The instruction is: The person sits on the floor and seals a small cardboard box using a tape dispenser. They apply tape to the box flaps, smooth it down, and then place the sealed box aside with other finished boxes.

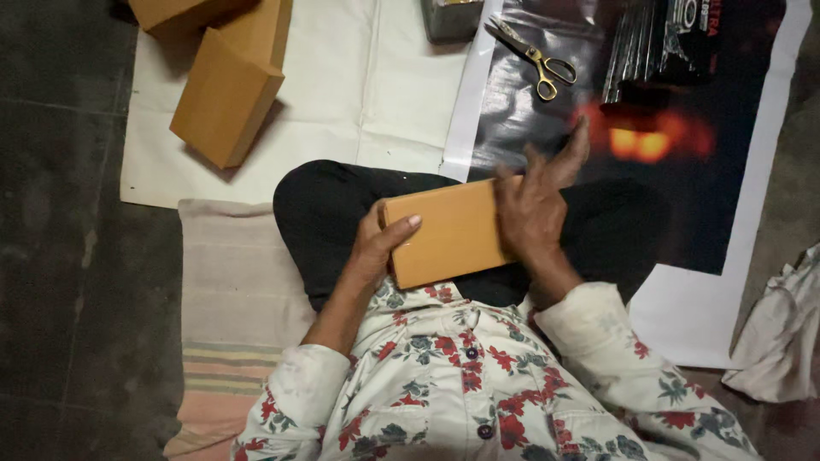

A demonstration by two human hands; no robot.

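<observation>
Plainly, a flat brown cardboard box is held above the lap, between both hands. Its left end is gripped by the left hand, thumb laid over the top face. The right hand is pressed flat on the right end, fingers spread and not curled round it. The long axis runs left to right, tilted slightly upward rightward. Both hands are touching it. Plain, smooth, unmarked surfaces are shown. Scissors lie well apart on the floor sheet ahead.

Flat tan cardboard box, level over lap
</observation>
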